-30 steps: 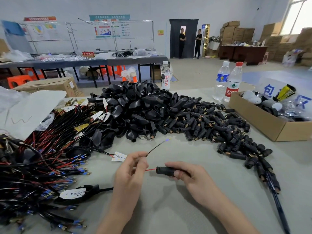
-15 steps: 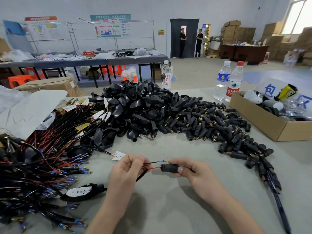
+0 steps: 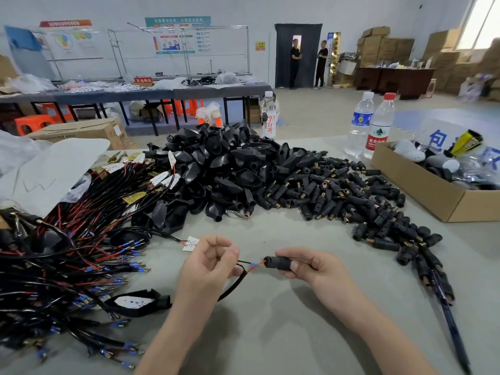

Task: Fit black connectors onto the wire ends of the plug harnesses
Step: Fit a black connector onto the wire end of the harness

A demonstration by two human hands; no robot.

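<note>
The left hand (image 3: 208, 263) is pinching the harness's red and black wire ends (image 3: 250, 266) just short of their blue-sleeved tips, so they are pointing stiffly toward the right hand (image 3: 311, 266). That hand is gripping a black connector (image 3: 277, 262) between thumb and curled fingers, with its open mouth facing the wires. The red tip is touching or just entering the mouth; how deep, I cannot tell. Holding both pieces close to the join is probably steadying them for the push.

The harness cable (image 3: 235, 285) is looping below the left hand toward its plug (image 3: 135, 303), which is lying left of that wrist.

Supplies are sitting within reach on the grey table (image 3: 270, 334): loose connectors (image 3: 351, 196) beyond the right hand, larger black shells (image 3: 216, 169) beyond the left, and tangled harnesses (image 3: 67, 253) to its left. A cardboard box (image 3: 422, 196) is standing further right, with two water bottles (image 3: 381, 125) behind it.

Far beyond both hands, a long bench (image 3: 135, 94), stacked cartons (image 3: 378, 47) and two people (image 3: 296, 63) at a dark doorway are filling a workshop hall.
</note>
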